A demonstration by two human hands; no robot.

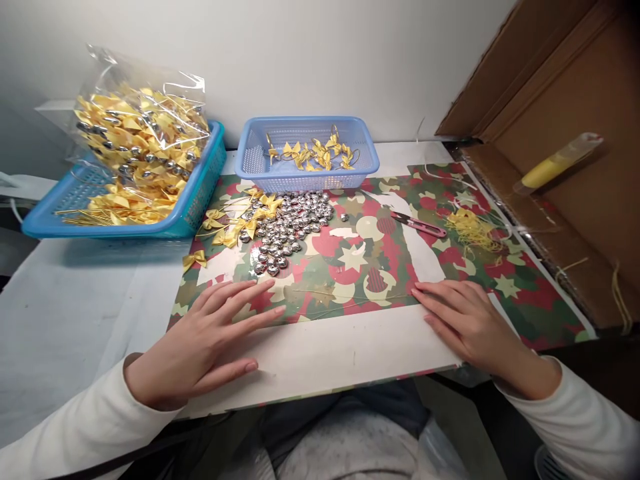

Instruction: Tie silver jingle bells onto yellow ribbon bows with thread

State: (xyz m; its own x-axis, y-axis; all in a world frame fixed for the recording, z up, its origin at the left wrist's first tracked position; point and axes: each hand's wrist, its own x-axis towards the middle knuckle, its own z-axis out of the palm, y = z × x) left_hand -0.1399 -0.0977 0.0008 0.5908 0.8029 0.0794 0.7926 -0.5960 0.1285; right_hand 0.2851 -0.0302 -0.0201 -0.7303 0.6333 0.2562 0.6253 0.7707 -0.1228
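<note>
"Where's the thin, pale-yellow cord point(360, 303)?"
"On the camouflage-patterned sheet point(537, 310), its long axis running left to right."
"Hands?"
"Left hand point(213, 340) spread; right hand point(463, 320), fingers close together, at the cord's right end. Pinching? Can't tell."

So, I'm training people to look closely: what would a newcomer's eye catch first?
Probably the clear bag full of yellow bows, at the blue basket on the left. Next, silver bells heaped mid-table on the patterned sheet. The left hand and right hand frame the near side.
</note>
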